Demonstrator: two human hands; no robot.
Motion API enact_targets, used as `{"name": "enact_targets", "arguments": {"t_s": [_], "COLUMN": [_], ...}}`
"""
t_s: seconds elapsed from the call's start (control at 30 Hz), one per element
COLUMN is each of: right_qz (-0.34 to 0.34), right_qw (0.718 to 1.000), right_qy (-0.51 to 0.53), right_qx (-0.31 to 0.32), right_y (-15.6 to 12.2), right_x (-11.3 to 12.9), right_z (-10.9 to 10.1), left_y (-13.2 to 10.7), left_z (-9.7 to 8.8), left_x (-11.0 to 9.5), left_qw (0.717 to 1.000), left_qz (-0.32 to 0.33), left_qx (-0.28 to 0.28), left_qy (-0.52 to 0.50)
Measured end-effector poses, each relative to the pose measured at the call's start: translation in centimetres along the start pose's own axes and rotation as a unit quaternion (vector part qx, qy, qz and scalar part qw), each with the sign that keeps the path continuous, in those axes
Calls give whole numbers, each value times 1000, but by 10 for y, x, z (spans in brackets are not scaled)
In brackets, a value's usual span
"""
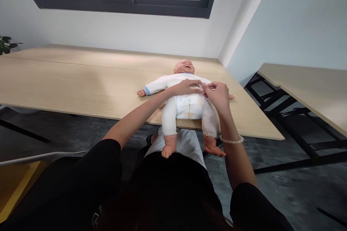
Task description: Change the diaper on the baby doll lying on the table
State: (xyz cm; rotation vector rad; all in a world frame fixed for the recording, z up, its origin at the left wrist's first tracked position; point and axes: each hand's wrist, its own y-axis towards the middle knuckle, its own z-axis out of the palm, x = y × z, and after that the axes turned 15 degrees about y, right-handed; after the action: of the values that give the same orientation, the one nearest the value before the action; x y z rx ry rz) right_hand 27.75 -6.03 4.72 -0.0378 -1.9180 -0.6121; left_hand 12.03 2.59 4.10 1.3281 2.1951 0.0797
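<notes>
A baby doll (169, 115) lies on its back at the table's front edge, its lower legs hanging over. It wears a white top with blue cuffs (159, 82) and a white diaper (189, 106) with faint prints. My left hand (187, 87) rests across the belly at the diaper's waistband, fingers bent and fingertips closed on its edge. Opposite it, my right hand (217, 93) pinches a pale diaper tab (201, 88) at the doll's hip. The fingertips of both hands almost meet there and partly hide the tab.
The doll lies on a long light wood table (114, 83) below a dark-framed window (124, 5). A second table (311, 86) with black legs stands at the right. A yellow-edged object (21, 191) is low at the left, and a plant (7, 45) is beyond the table.
</notes>
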Motion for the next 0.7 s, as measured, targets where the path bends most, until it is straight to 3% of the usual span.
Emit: {"name": "enact_targets", "arguments": {"t_s": [0.1,0.3,0.43,0.7], "right_qz": [8,-29,-38,-97], "right_qw": [999,996,996,994], "right_qy": [42,80,79,34], "right_qx": [-1,-15,-29,-47], "right_y": [-2,-13,-16,-18], "right_x": [-8,-17,-18,-21], "right_z": [5,18,21,24], "left_y": [0,0,0,1], "left_z": [0,6,9,10], "left_x": [3,9,12,18], "left_qw": [998,995,991,989], "left_qz": [28,20,41,37], "left_qx": [-30,-39,-61,-44], "left_qy": [-52,-87,-114,-134]}}
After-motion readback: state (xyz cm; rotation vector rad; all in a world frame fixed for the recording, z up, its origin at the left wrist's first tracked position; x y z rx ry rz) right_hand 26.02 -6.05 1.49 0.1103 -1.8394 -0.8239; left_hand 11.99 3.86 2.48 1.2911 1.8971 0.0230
